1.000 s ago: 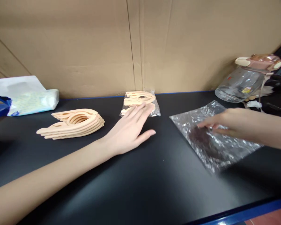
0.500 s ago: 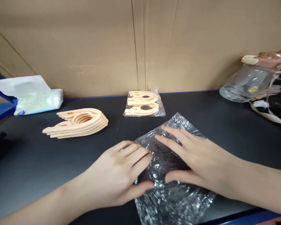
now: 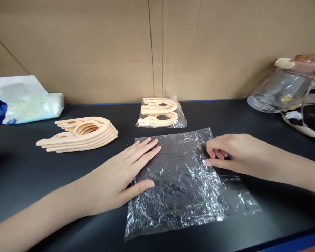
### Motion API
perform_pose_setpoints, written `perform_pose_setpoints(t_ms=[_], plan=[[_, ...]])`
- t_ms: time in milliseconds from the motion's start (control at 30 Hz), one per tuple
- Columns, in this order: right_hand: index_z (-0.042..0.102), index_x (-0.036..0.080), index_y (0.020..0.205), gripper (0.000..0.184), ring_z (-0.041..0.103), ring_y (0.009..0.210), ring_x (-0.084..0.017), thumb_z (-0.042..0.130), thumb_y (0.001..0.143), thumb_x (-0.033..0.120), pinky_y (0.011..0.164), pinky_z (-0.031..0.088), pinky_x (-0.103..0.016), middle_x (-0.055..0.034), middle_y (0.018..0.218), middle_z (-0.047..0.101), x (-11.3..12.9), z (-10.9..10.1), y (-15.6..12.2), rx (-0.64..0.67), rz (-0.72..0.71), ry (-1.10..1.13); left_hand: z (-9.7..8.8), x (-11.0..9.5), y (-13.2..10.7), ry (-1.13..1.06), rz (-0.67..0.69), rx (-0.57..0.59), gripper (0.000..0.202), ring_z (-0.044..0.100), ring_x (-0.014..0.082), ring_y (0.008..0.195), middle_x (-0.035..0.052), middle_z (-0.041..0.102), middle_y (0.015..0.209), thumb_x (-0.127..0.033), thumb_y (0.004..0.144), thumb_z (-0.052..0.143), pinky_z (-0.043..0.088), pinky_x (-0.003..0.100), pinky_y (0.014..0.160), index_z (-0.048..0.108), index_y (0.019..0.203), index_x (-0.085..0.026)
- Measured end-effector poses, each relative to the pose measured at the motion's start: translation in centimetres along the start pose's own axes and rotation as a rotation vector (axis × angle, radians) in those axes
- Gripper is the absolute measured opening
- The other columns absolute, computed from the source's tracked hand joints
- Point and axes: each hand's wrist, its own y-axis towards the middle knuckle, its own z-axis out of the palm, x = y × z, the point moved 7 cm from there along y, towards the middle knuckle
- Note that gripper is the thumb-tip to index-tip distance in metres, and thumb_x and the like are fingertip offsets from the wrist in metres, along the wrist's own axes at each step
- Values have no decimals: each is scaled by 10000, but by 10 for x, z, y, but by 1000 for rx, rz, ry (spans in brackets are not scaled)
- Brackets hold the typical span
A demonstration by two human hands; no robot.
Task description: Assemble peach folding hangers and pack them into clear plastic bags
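Note:
A clear plastic bag (image 3: 173, 182) lies crinkled and mostly spread out on the black table in front of me. A part of it, or a second layer, reaches out to the right under my right wrist. My left hand (image 3: 123, 175) rests flat on the bag's left side, fingers stretched and thumb apart. At the bag's upper right edge, my right hand (image 3: 231, 152) has its fingers curled and its thumb touching the film. Left of the bag is a stack of peach folding hangers (image 3: 81, 134). Behind it, more hangers (image 3: 159, 113) lie inside a clear bag.
A tissue pack (image 3: 34, 105) with a white sheet sticking out stands at the back left. At the back right, a clear bottle (image 3: 280, 91) with a pinkish lid and a strap lies tilted. Cardboard (image 3: 107, 52) forms the back wall.
The bag has turned and lies flatter, more to the left. My left hand has spread flat on it. My right hand has moved right to its edge, fingers now curled.

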Motion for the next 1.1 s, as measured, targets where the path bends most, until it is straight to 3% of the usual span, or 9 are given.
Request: perform_pose_setpoints(t_ms=[100, 167, 300, 367, 467, 600, 800, 1000, 1100], plan=[[488, 219, 668, 414, 524, 605, -151, 498, 976, 495, 610, 379, -292, 21, 639, 559, 19, 1, 1, -21, -137, 9, 2, -2, -1, 34, 27, 31, 827, 190, 345, 1498, 129, 192, 1641, -577, 946, 501, 309, 565, 1180, 110, 1587, -230], [555, 214, 713, 412, 557, 682, -169, 421, 1018, 456, 679, 419, -315, -4, 704, 597, 28, 0, 2, -50, -215, 45, 1, -1, -1, 57, 16, 43, 896, 183, 371, 1493, 165, 142, 1643, -621, 922, 513, 331, 577, 1162, 79, 1589, -210], [666, 203, 1130, 332, 623, 1042, -233, 462, 1005, 432, 907, 502, -406, -103, 1146, 671, 38, 1, 3, -144, -321, 65, 0, -1, 0, 31, 18, 29, 985, 212, 378, 1484, 186, 132, 1640, -665, 889, 532, 345, 564, 1157, 6, 1589, -214], [552, 213, 1369, 438, 529, 1295, -258, 528, 977, 409, 1076, 448, -462, -121, 1410, 562, 44, 6, 1, -138, -379, 42, 1, 0, -1, 2, 21, 25, 1003, 227, 373, 1483, 184, 135, 1641, -672, 881, 538, 349, 555, 1159, -15, 1588, -224], [354, 224, 1525, 575, 316, 1478, -231, 516, 982, 323, 1213, 292, -482, -95, 1584, 372, 56, 19, -3, -79, -475, 32, 3, -2, -1, -42, 36, -5, 996, 235, 370, 1483, 172, 144, 1643, -680, 878, 533, 347, 556, 1161, -10, 1588, -243], [313, 168, 1541, 585, 169, 1516, -220, 477, 989, 267, 1231, 200, -490, -115, 1612, 281, 71, 30, -8, -44, -592, 59, 4, -6, 1, -83, 31, -36, 941, 211, 346, 1497, 156, 161, 1647, -699, 898, 471, 332, 540, 1175, 25, 1589, -241], [413, 146, 1496, 756, -15, 1517, -309, 632, 887, 537, 1214, 138, -530, -174, 1644, 14, 76, 35, -5, -49, -592, 41, 4, -8, 3, -107, 40, -33, 940, 177, 326, 1513, 153, 132, 1657, -725, 899, 425, 292, 534, 1197, 15, 1587, -233], [301, 196, 1548, 933, -49, 1522, -304, 667, 809, 631, 1214, 103, -530, -137, 1643, -114, 77, 34, -4, -55, -617, 45, 2, -6, 2, -127, 75, -37, 952, 222, 330, 1506, 155, 157, 1656, -720, 897, 436, 301, 520, 1197, -2, 1586, -231], [346, 173, 1531, 910, -41, 1524, -314, 680, 808, 615, 1218, 112, -527, -156, 1646, -86, 76, 33, -5, -81, -636, 50, 0, -6, 2, -127, 82, -62, 929, 267, 322, 1491, 144, 204, 1648, -719, 905, 415, 320, 490, 1193, 7, 1585, -235]])
